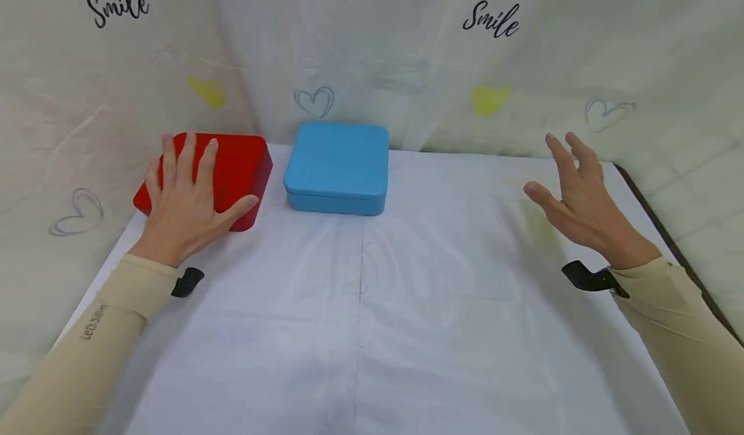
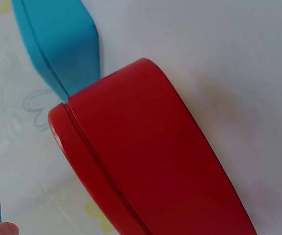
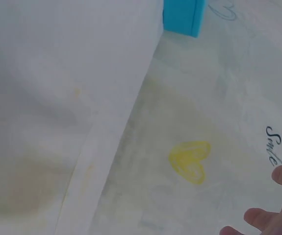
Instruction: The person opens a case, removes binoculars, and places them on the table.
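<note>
A red lidded box (image 1: 239,170) lies at the far left of the white table. Over its top is my left hand (image 1: 188,196), fingers spread and thumb out towards the right side; whether it touches the lid I cannot tell. In the left wrist view the red box (image 2: 141,142) fills the middle, with a few fingertips at the lower left edge. A blue lidded box (image 1: 339,164), its lid on, sits just right of the red one. My right hand (image 1: 581,202) hovers near the far right of the table, fingers apart, holding nothing.
The white-covered table (image 1: 360,325) stretches in front of both boxes. Behind it hangs a pale printed sheet (image 1: 407,54) with hearts and lettering. A dark table edge (image 1: 662,228) runs down the right side. Each wrist wears a black strap (image 1: 589,277).
</note>
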Tool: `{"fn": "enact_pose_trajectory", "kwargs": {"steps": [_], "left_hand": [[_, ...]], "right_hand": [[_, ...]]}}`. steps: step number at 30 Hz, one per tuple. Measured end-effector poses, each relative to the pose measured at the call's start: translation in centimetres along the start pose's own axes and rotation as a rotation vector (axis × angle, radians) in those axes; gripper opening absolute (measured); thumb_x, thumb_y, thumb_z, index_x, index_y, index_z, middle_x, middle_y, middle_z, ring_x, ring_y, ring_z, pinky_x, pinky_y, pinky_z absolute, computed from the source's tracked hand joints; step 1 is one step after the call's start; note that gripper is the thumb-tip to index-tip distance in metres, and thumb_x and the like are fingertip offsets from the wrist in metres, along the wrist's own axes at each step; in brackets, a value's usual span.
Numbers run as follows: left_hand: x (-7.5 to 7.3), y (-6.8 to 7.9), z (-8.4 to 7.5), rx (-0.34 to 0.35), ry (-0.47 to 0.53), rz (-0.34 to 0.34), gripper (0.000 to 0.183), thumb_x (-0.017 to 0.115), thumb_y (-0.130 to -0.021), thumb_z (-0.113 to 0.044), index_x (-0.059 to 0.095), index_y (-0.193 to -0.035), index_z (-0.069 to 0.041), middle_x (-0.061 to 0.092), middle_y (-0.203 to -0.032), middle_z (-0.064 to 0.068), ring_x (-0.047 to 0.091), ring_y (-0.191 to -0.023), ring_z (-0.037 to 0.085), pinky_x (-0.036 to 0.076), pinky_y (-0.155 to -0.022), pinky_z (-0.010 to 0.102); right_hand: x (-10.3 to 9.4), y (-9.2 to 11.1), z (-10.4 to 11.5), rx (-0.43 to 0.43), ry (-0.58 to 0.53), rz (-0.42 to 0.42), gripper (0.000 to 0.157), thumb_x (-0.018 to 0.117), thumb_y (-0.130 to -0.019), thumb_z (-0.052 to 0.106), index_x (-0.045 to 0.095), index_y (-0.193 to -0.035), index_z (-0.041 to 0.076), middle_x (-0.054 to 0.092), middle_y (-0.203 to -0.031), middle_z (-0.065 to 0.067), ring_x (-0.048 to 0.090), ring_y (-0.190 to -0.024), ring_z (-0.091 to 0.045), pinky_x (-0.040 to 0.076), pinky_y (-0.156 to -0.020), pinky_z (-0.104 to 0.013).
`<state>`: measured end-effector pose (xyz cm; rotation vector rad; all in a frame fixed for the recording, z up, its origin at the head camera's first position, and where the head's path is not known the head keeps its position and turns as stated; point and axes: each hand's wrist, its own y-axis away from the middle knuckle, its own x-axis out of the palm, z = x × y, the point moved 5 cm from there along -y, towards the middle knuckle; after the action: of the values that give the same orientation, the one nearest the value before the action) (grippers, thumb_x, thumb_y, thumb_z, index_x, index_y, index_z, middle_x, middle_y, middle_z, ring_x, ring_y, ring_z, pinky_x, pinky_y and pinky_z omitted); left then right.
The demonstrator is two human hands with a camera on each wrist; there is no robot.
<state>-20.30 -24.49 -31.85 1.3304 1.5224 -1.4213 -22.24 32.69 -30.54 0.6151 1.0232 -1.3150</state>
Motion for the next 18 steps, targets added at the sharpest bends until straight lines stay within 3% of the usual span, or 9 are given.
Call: {"fn": "enact_pose_trajectory", "kwargs": {"steps": [10, 18], "left_hand": [[0.8, -1.6, -2.1, 0.062, 0.094, -0.053, 0.102, 0.069, -0.087, -0.052, 0.016, -0.164, -0.01, 0.009, -0.174, 0.019, -0.005, -0.163, 0.043, 0.004, -0.125, 0.073], [1.7, -1.8, -3.5, 0.075, 0.129, -0.019, 0.104, 0.068, -0.088, -0.054, 0.013, -0.165, -0.013, 0.006, -0.175, 0.016, -0.006, -0.163, 0.041, 0.007, -0.125, 0.071]], "right_hand": [[1.8, -2.3, 1.8, -0.011, -0.123, -0.011, 0.088, 0.052, -0.103, 0.058, 0.005, -0.168, 0.024, -0.004, -0.174, -0.015, 0.015, -0.155, -0.058, 0.014, -0.119, -0.08], [3.4, -3.9, 3.5, -0.064, -0.215, -0.03, 0.086, 0.054, -0.102, 0.059, 0.008, -0.168, 0.028, 0.002, -0.173, -0.011, 0.021, -0.157, -0.046, 0.022, -0.122, -0.072]]}}
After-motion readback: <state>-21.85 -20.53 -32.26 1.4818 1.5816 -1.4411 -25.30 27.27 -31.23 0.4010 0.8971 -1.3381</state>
